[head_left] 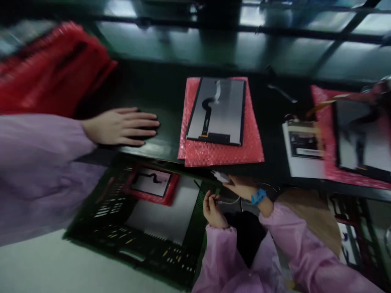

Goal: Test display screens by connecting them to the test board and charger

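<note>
Two hands hold white cabling beside one green crate.

Red wrap, bench's left end: blurred, cut by left edge. Screen, right end: smeared, cut off right. Part in left hand, at cable: too small to ID. White plug by right hand: blurred. Crate's near-right corner: out of view.

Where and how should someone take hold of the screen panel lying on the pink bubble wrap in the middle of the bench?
Probably best by the two long edges, one hand coming in from each side: the panel lies flat, and its long edges look bare. The grip should stay off the curved black ribbon on its face and the dark strip along its near edge.
</note>
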